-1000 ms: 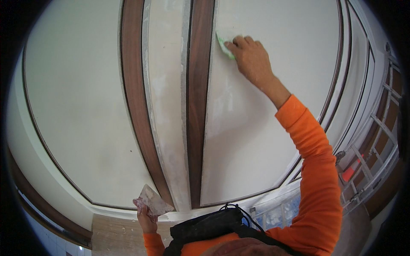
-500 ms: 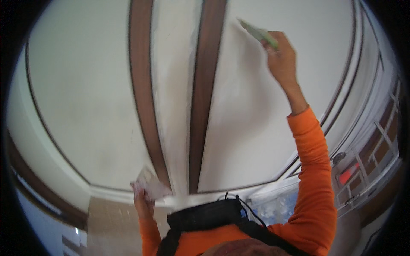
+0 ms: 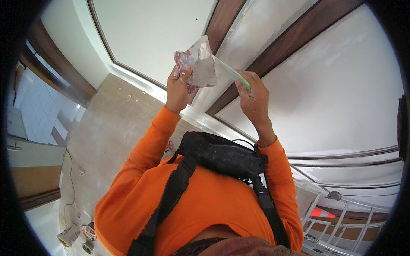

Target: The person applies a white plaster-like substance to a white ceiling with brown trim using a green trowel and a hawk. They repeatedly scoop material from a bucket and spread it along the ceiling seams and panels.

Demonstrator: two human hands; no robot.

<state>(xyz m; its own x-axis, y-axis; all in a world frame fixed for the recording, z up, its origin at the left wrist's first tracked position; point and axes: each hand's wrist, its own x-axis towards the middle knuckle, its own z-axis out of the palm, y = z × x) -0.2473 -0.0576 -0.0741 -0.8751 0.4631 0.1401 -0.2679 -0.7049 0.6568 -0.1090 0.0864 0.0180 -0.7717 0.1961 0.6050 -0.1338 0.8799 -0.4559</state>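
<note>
My left hand [image 3: 177,93] is closed around a flat putty-smeared plate [image 3: 201,68] with a reddish, caked edge, held up in front of my chest. In my right hand [image 3: 256,99] is a putty knife [image 3: 228,71] with a pale, thin blade and a green edge near my fingers. Its blade tip meets the plate's right side, or comes very close to it. Behind both hands stand white wall panels [image 3: 329,89] divided by dark brown strips [image 3: 294,45], with whitish filler smears along the strips.
A metal ladder [image 3: 340,219] and an orange-and-white cone [image 3: 323,213] are at the lower right. On the dusty floor [image 3: 106,123] to my left lie a cable [image 3: 72,179], a box [image 3: 68,235] and a roll of tape [image 3: 87,247]. A black bag [image 3: 222,151] hangs across my chest.
My right hand has come down from high on the right panel to the plate, bringing the putty knife. My left hand has risen with the plate, and the view has turned and tilted downward.
</note>
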